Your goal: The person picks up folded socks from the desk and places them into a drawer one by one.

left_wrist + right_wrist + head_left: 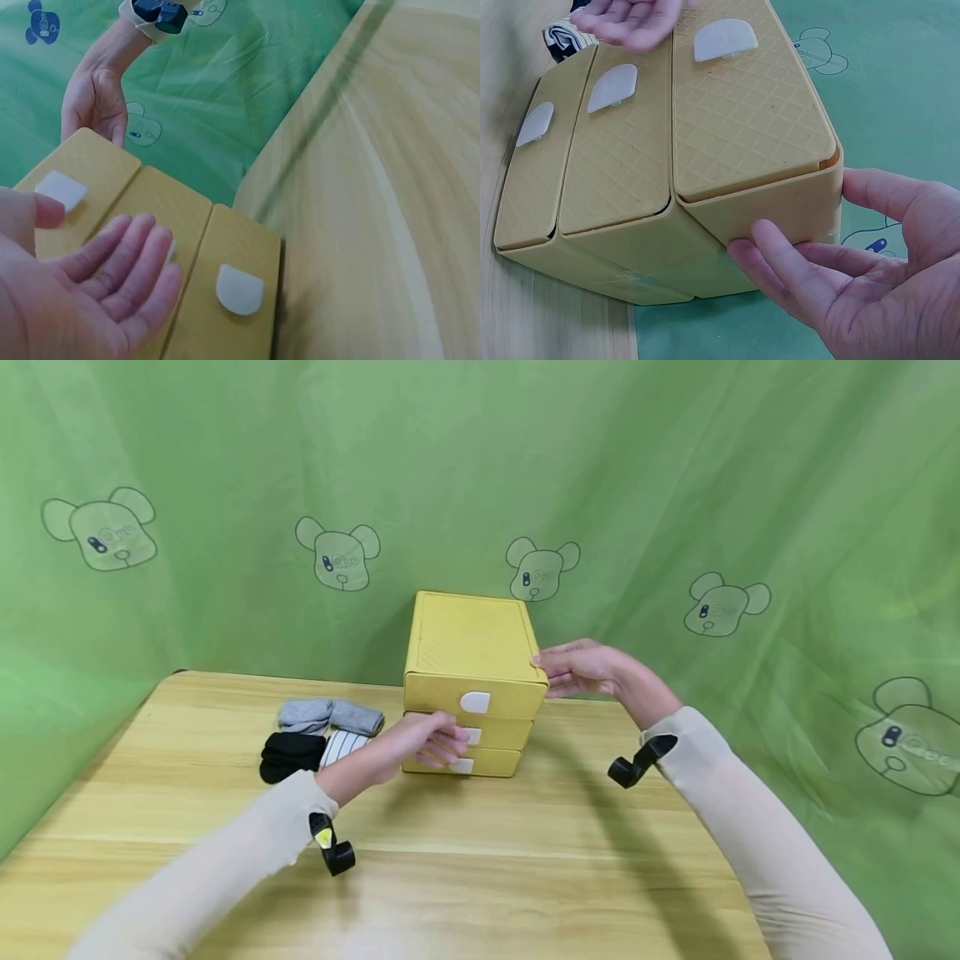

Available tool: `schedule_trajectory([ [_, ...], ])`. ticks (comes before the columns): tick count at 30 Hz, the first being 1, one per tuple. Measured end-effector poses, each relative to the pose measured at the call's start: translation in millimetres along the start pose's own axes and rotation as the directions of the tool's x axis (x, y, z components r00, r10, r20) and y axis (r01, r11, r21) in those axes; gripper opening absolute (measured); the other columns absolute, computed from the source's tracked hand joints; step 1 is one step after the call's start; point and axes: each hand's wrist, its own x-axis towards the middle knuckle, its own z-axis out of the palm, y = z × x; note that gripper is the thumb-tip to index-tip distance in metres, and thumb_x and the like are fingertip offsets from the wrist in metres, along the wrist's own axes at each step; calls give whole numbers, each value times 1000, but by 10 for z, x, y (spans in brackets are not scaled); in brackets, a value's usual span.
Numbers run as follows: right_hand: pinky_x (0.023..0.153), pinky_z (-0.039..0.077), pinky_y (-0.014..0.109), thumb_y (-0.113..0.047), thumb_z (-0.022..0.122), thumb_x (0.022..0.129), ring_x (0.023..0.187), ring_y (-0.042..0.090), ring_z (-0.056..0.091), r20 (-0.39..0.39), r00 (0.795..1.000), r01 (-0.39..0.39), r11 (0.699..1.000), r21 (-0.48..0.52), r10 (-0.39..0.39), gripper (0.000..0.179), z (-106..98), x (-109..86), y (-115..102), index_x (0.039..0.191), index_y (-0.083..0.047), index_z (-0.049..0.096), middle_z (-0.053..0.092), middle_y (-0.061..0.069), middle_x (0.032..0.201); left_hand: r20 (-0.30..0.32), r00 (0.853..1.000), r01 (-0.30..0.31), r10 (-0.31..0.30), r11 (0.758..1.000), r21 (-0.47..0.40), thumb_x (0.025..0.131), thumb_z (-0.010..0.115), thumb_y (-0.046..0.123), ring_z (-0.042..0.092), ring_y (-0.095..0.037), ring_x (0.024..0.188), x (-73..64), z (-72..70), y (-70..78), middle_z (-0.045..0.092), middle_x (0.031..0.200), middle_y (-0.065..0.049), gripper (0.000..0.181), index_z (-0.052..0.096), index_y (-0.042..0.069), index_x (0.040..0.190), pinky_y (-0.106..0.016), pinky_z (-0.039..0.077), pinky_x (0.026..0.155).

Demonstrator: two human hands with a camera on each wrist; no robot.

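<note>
A yellow cabinet [472, 635] of three stacked drawers stands on the table, each drawer front with a white tab handle [726, 39]. My left hand [420, 739] hovers in front of the drawer fronts, palm up and fingers spread loosely. It partly covers the middle handle in the left wrist view, and holds nothing. At the cabinet's upper right side is my right hand [877, 262]. Its fingertips rest on the side wall, with the thumb at the top edge. All the drawers look closed.
Left of the cabinet lie folded grey socks [303, 714], black socks [292, 756] and white striped socks [341, 747]. The wooden table [480, 877] extends in front. A green curtain [450, 468] with bear-head prints hangs close behind.
</note>
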Motion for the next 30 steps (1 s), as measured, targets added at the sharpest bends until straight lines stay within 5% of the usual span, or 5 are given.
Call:
schedule_trajectory([
  [6, 105, 54, 39, -21, 55, 106, 92, 14, 72, -3, 1000, 0, 1000, -4, 0, 67, 1, -11, -12, 157, 7, 24, 72, 0, 98, -61, 997, 58, -55, 997, 44, 101, 49, 38, 74, -28, 102, 30, -21, -222, 77, 111, -11, 45, 71, 2, 119, -45, 57, 97],
  [11, 99, 58, 35, -21, 55, 106, 90, 14, 72, -9, 1000, -3, 1000, 5, 3, 66, 13, -8, 0, 157, 7, 24, 73, -1, 95, 54, 997, 61, -59, 998, -33, 107, 40, 47, 66, -37, 121, 108, 1, -322, 70, 128, -17, 60, 61, -2, 134, -50, 51, 108],
  [15, 102, 56, 37, -22, 55, 106, 91, 14, 71, -21, 1000, -2, 1000, 6, 2, 67, 27, 2, 11, 157, 6, 23, 72, -1, 96, 98, 994, 63, -49, 987, -146, 108, 38, 51, 67, -33, 121, 199, 51, -391, 69, 131, -16, 63, 60, -2, 137, -51, 49, 110],
  [30, 105, 54, 39, -22, 56, 105, 94, 14, 71, -15, 1000, -2, 1000, 7, 2, 70, 17, -30, 5, 158, 7, 20, 70, 4, 105, 40, 999, 31, -22, 975, -221, 106, 44, 53, 66, -34, 122, 224, 205, -466, 66, 136, -15, 63, 62, 1, 137, -49, 50, 109],
])
